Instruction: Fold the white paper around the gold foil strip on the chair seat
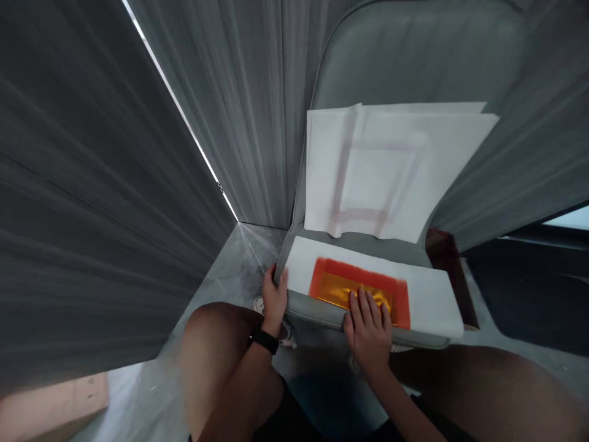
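Observation:
On the seat of a grey chair (317, 308) lies a white sheet of paper (432, 291) with a red-orange painted border (402, 294). A shiny gold foil sheet (334, 287) sits inside that border, near the seat's front edge. My right hand (369, 331) rests on the foil, fingers stretched out flat and the thumb by the front edge. My left hand (275, 299) grips the left edge of the seat beside the paper's corner, its thumb on top; some of its fingers are hidden.
White paper sheets (377, 178) lean on the chair's backrest (418, 55), a faint frame-shaped mark showing through. Grey panels (221, 92) stand to the left and behind. A dark red open box (453, 276) is right of the chair, a cardboard box (59, 405) at lower left.

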`<state>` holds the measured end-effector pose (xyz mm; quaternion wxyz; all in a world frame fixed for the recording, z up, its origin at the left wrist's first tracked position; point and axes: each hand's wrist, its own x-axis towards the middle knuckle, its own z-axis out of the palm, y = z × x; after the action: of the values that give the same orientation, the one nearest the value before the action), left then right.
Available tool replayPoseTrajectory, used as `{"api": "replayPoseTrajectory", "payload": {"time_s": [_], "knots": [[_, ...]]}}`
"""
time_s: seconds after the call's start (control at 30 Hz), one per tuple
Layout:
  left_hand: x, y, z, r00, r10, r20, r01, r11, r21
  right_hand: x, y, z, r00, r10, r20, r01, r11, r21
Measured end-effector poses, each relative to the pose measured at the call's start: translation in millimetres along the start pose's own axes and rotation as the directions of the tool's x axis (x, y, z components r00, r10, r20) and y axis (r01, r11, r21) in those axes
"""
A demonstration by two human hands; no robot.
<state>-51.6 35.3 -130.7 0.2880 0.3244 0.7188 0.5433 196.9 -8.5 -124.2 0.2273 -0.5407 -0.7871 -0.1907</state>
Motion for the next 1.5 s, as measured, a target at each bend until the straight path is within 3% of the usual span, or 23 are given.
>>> {"api": "replayPoseTrajectory", "payload": {"time_s": [0.07,0.13,0.2,0.3,0.33,0.37,0.43,0.5,0.63,0.73,0.9,0.97,1.1,1.2,1.3,1.5], "knots": [[-4.1,10.5,-4.0,0.981,0.19,-0.046,-0.181,0.971,0.154,0.2,-2.3,-0.1,1.0,0.027,-0.015,-0.027,0.999,0.033],[-13.1,26.0,-6.6,0.906,0.422,0.027,-0.408,0.855,0.32,0.3,-3.8,0.0,0.999,0.044,-0.014,-0.043,0.997,0.066],[-26.2,43.0,-5.0,0.766,0.594,0.245,-0.639,0.669,0.379,0.2,-3.9,0.4,0.999,0.045,-0.005,-0.044,0.996,0.083],[-45.8,59.8,3.6,0.509,0.641,0.574,-0.859,0.423,0.289,-0.3,-2.7,1.2,0.999,0.045,-0.004,-0.044,0.994,0.101],[-50.4,61.2,6.3,0.462,0.615,0.639,-0.884,0.381,0.273,-0.5,-2.3,1.4,0.999,0.048,-0.008,-0.046,0.993,0.109],[-53.3,60.5,8.1,0.444,0.583,0.681,-0.892,0.357,0.276,-0.6,-2.2,1.6,0.999,0.05,-0.011,-0.048,0.992,0.114],[-54.6,54.0,7.6,0.47,0.525,0.71,-0.88,0.344,0.328,-0.5,-2.7,1.4,0.998,0.055,-0.017,-0.053,0.992,0.116],[-51.1,44.2,2.9,0.527,0.5,0.687,-0.848,0.354,0.394,0.0,-3.7,0.8,0.998,0.059,-0.018,-0.057,0.992,0.111],[-41.6,27.9,-5.6,0.665,0.518,0.539,-0.747,0.457,0.483,-0.1,-3.1,0.2,0.998,0.067,-0.001,-0.066,0.987,0.145],[-39.9,22.8,-4.9,0.722,0.513,0.463,-0.691,0.524,0.497,-2.2,1.3,0.0,0.997,0.076,0.032,-0.081,0.98,0.181],[-42.6,22.2,-1.5,0.732,0.513,0.449,-0.682,0.539,0.495,3.6,-9.9,-10.9,0.993,0.098,0.069,-0.111,0.969,0.222],[-42.3,21.6,-2.0,0.731,0.509,0.455,-0.682,0.533,0.5,13.4,-30.6,-17.1,0.991,0.099,0.086,-0.118,0.96,0.253],[-39.0,17.7,-4.8,0.729,0.49,0.478,-0.684,0.522,0.51,38.1,-80.4,-16.0,0.985,-0.023,0.169,-0.044,0.925,0.378],[-37.5,16.3,-5.7,0.727,0.477,0.494,-0.687,0.51,0.517,44.4,-92.9,-5.3,0.971,-0.03,0.238,-0.073,0.908,0.413],[-38.1,19.2,-5.0,0.732,0.471,0.492,-0.681,0.508,0.528,33.9,-74.1,0.4,0.964,-0.028,0.266,-0.08,0.919,0.385],[-40.5,25.7,-3.0,0.736,0.467,0.49,-0.677,0.51,0.531,-1.8,3.9,-12.2,0.954,0.052,0.294,-0.129,0.96,0.249]]}}
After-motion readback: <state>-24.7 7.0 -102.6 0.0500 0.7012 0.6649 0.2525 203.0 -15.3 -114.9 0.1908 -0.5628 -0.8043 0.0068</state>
